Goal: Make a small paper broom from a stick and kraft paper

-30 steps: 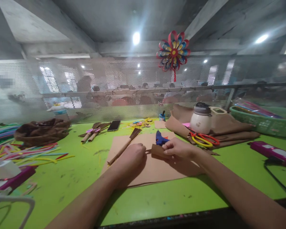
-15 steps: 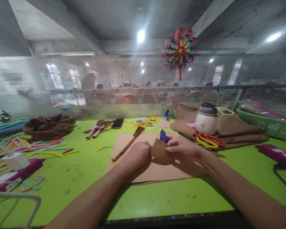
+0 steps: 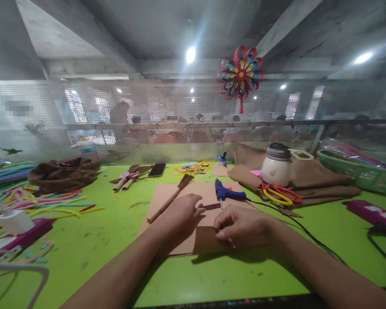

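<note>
My right hand (image 3: 241,225) pinches the edge of a brown paper piece (image 3: 206,239) between thumb and fingers, low over the front of a tan sheet (image 3: 167,191). My left hand (image 3: 183,212) is above the sheet with its fingers loosely apart, close to the end of a thin dark brown strip (image 3: 211,207). Whether it touches the strip I cannot tell. A blue hot glue gun (image 3: 230,193) lies just beyond my right hand. Left of my left hand lies a rolled brown paper piece with a fringed end (image 3: 169,199).
Two similar fringed rolls (image 3: 128,178) and a phone (image 3: 157,170) lie at the back left. At the right are scissors (image 3: 279,195), a pale jar (image 3: 276,165), folded brown material (image 3: 324,174) and a green basket (image 3: 357,171). The black cord (image 3: 309,231) crosses the table's right side.
My right hand has moved down and nearer with the brown paper. My left hand has opened and moved slightly left, away from the paper. The glue gun and thin strip now show more fully.
</note>
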`<state>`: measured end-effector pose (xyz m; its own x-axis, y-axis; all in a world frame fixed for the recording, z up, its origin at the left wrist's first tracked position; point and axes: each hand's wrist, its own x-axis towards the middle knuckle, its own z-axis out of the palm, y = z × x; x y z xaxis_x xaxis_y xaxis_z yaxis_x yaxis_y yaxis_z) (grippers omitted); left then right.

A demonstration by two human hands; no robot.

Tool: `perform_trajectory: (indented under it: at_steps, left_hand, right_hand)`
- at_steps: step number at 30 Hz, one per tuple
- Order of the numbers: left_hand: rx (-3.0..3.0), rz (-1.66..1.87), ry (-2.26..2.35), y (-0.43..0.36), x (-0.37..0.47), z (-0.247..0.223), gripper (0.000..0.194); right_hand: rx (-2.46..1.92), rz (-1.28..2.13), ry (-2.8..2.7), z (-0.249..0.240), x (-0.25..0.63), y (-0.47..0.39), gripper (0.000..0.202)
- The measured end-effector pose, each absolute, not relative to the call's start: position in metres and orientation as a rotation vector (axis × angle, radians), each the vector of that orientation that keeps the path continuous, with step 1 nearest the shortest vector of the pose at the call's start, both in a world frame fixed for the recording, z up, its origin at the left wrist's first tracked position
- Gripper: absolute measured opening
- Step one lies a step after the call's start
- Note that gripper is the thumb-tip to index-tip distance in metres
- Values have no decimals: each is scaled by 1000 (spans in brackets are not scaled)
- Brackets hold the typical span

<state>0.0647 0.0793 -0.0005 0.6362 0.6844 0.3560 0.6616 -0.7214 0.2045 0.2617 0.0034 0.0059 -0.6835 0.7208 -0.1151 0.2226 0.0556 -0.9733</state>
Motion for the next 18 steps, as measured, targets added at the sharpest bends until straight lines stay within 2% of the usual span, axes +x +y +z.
perform_trajectory:
  at_steps: [4,8,13,18]
  left_hand:
    - [2478,811,1100,86,53,21,32]
    - [2207,690,875,83,51,32,43]
    - [2051,454,792,70,55,29,29]
    - [1933,448,833,69,53,26,28]
  right_hand:
    - [-1065,1364,-1890,9,264,9,19]
    - [-1061,1306,-1825,9,267,16,23]
    - [-1088,1230,-1811,8,267,20,32]
    - [-1124,1187,-1697,4,269,25,26]
